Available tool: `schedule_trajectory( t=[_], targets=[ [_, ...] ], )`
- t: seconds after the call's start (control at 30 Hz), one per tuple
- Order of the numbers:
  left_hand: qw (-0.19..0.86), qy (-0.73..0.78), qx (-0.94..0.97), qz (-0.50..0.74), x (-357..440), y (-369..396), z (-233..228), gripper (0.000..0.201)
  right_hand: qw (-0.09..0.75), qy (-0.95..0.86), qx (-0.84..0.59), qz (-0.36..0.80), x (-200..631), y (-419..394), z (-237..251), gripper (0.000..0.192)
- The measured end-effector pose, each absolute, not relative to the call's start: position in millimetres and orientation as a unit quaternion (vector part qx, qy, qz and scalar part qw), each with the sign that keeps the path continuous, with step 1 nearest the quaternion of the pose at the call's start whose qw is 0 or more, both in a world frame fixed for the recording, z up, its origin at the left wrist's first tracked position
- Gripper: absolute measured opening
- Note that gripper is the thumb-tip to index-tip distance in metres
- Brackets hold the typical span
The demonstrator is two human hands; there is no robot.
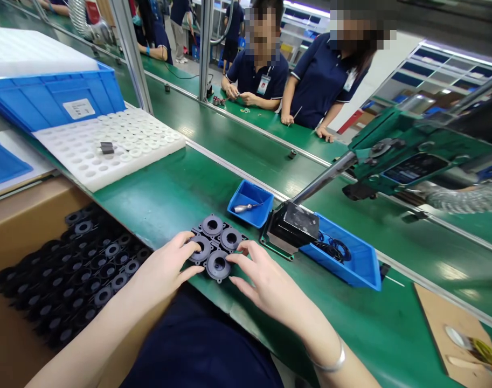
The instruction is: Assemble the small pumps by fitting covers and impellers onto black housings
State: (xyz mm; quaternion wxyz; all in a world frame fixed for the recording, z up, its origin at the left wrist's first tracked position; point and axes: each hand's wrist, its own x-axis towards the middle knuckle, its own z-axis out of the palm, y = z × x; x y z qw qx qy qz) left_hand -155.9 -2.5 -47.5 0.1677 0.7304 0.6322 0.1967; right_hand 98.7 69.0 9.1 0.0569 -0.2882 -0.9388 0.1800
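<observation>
Writing first: we see a white label on the blue crate [55, 97] at far left, text too small to read; a co-worker across the belt wears a badge, also unreadable. No brand legible anywhere.

The black plastic part [216, 247] lies flat on the green desk [165, 188] near its front edge: four round ring-shaped cups in a cluster, each with a raised hub and centre hole, small tabs at the rim. Our left hand [165, 272] rests on its left cup, fingers loosely curled, pressing down, not clenched around it. Our right hand [270, 285], silver bangle at the wrist, touches its right edge with spread fingertips, nothing gripped.

Just behind: a small blue bin [251, 202] with a metal piece, a black block [292, 226] on a metal arm, a larger blue tray [351, 264]. At left, a box of similar black parts [71, 269] and a white foam tray [108, 145].
</observation>
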Motion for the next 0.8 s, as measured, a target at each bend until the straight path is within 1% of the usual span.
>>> schedule_trajectory(
  t=[0.2,0.3,0.4,0.47,0.57,0.7,0.8],
  targets=[
    [0.12,0.626,0.744,0.201,-154.7,-4.2,-44.0,0.028,0.071,-0.939,-0.282,0.183,94.4,72.2,10.4,0.037],
    [0.102,0.606,0.758,0.216,-156.3,-2.7,-42.1,0.021,0.063,-0.942,-0.278,0.175,91.2,72.5,7.0,0.04],
    [0.109,0.592,0.768,0.219,-161.5,-1.7,-38.2,0.015,0.049,-0.948,-0.273,0.156,87.0,71.4,-0.7,0.045],
    [0.123,0.59,0.77,0.212,-167.2,-2.6,-34.5,0.019,0.045,-0.952,-0.269,0.141,84.8,70.6,-5.7,0.045],
    [0.132,0.592,0.77,0.198,-175.2,-6.3,-29.0,0.026,0.043,-0.954,-0.27,0.12,83.3,70.1,-9.7,0.041],
    [0.127,0.612,0.754,0.204,-176.2,-9.8,-25.3,0.024,0.038,-0.958,-0.266,0.098,84.1,70.7,-10.1,0.036],
    [0.11,0.625,0.746,0.201,-171.3,-9.8,-24.6,0.022,0.035,-0.959,-0.268,0.084,85.4,70.5,-10.4,0.037]
  ],
)
